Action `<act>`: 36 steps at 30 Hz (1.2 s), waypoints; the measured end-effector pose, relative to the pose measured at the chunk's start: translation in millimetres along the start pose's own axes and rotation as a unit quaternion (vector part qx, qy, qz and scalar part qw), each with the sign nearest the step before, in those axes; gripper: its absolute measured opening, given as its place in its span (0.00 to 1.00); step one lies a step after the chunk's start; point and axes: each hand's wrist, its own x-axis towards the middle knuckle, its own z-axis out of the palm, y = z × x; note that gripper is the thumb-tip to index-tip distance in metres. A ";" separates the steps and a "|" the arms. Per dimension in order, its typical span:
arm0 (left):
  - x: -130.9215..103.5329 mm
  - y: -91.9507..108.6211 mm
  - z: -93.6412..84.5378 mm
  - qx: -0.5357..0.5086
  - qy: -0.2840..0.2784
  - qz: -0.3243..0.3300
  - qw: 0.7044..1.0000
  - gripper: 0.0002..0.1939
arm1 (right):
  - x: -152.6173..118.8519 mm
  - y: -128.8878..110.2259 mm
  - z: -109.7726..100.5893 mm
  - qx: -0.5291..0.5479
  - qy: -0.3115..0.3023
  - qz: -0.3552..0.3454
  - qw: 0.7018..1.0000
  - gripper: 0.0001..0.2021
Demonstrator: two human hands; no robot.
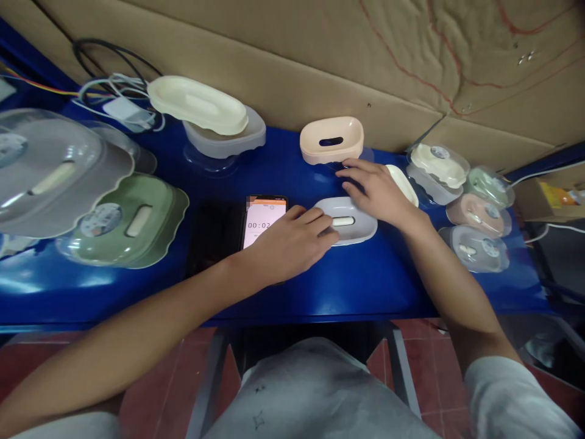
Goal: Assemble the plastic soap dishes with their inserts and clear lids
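Note:
A grey oval plastic dish [354,231] with a white bar across its middle lies on the blue table in front of me. My left hand [299,244] is at its left end, fingers bent together over the rim; the grip's underside is hidden. Over the dish's upper right edge is my right hand [372,186], its fingers stretched out and apart toward a peach oval container [332,140] with a dark slot. Beneath the right wrist, a cream dish [403,185] is partly covered. A phone [265,216] showing a timer lies beside my left hand.
Clear-lidded green [137,222] and grey [59,177] containers stand at left. A cream tray [198,103] rests on a grey one at the back, near a white charger [129,113] and cables. Several lidded containers [478,214] line the right side; cardboard [274,67] stands behind.

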 end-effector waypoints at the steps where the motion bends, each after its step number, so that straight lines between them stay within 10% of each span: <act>1: 0.1 0.1 -0.2 0.000 -0.002 0.000 1.000 0.06 | 0.6 3.9 -0.7 0.011 -0.001 -0.005 1.000 0.18; 11: 0.0 -1.3 1.6 0.002 0.003 0.006 1.000 0.07 | -2.3 2.8 -26.5 0.159 -0.077 -0.047 0.983 0.16; 15: 0.5 -1.7 1.0 0.003 -0.005 0.007 1.000 0.08 | -1.7 9.0 -32.8 0.061 0.001 0.017 0.998 0.13; 21: -0.2 -3.2 2.3 -0.025 -0.007 0.005 1.000 0.08 | 3.1 22.9 1.1 0.089 0.023 0.079 0.993 0.53; 25: -1.0 -1.0 3.4 -0.074 -0.012 0.019 0.997 0.09 | 8.9 19.7 13.1 0.101 -0.018 0.078 0.992 0.55; 36: -0.9 -1.7 -1.9 -0.074 0.001 0.027 0.997 0.07 | -52.3 -1.6 -89.4 -0.036 -0.124 0.130 0.983 0.38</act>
